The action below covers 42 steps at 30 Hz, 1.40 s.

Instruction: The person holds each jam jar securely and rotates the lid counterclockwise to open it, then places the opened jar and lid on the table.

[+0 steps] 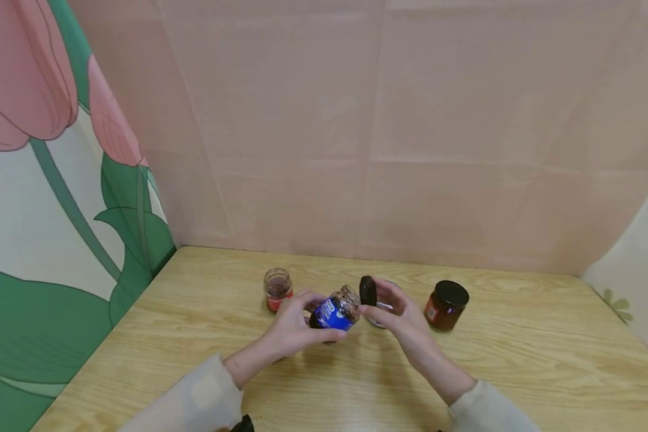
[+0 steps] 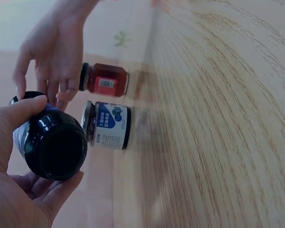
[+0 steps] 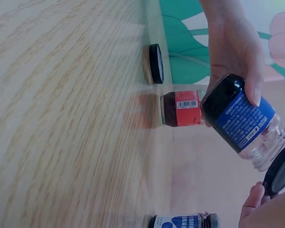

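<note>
My left hand (image 1: 297,327) grips a glass jar with a blue label (image 1: 329,315), tilted above the table with its uncovered mouth pointing up and right. Dark contents fill its lower part. With fingers and thumb, my right hand (image 1: 402,315) holds a black lid (image 1: 368,291) on edge, close beside the jar's mouth; the lid is off the jar. Behind the right hand stands a lidded jar with a white and blue label (image 2: 110,126), mostly hidden in the head view. Near the left fingers is a red-labelled jar (image 1: 278,290) without a lid.
A dark red jar with a black lid (image 1: 447,305) stands right of my right hand. Another black lid (image 3: 156,64) lies on the wooden table (image 1: 518,348) near the red-labelled jar. A pink cloth (image 1: 367,132) hangs behind the table's back edge.
</note>
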Available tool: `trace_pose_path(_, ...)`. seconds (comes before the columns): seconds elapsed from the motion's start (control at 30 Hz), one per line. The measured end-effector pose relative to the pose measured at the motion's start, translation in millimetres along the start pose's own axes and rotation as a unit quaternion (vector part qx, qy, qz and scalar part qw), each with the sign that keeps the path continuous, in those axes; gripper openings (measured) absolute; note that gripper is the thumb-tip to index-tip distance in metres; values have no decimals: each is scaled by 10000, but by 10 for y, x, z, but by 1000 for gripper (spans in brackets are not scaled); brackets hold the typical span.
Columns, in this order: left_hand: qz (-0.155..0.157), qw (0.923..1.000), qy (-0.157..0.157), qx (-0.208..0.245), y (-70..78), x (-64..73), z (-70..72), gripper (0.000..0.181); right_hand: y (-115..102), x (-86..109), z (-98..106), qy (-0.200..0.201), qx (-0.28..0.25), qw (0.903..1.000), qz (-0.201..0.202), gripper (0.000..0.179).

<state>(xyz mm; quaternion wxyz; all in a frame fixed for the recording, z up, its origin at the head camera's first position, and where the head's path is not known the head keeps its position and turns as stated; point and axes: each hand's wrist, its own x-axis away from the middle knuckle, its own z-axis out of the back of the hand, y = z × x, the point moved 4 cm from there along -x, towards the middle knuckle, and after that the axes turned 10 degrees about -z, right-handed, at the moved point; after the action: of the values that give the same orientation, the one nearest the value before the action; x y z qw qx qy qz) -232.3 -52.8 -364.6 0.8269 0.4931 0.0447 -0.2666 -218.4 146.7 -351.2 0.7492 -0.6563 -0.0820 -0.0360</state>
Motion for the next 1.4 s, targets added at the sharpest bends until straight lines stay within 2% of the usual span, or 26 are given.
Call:
trace_pose_path(0.17,89,9997,235,-41,-12,3,23,62,4,-3,7,57,-52,10000,-54,64)
trace_pose_path(0.43,347,9981,497,-122,-53,-10,42,63,27,-10,56,273,247,9991,-189,59)
trace_pose_path(0.7,579,9959,688,80,-117,-29,14,61,85,0,52,163,156,9994,-259,58)
trace_pose_path(0.93,776,9942,628,402,-147,-68,-17,66,86,22,27,-221,-159,9996,30,57)
trace_pose_path(1.17,741,9920,753,691,-146,-119,-15,63,56,37,69,-200,315,9993,-56,60)
trace_pose_path(1.3,730,9915,911,573,-150,-134,-17,62,92,21,74,-220,380,9987,-253,63)
trace_pose_path(1.4,661,9917,1010,446,-161,-149,-32,60,116,18,63,-267,401,9985,-259,65)
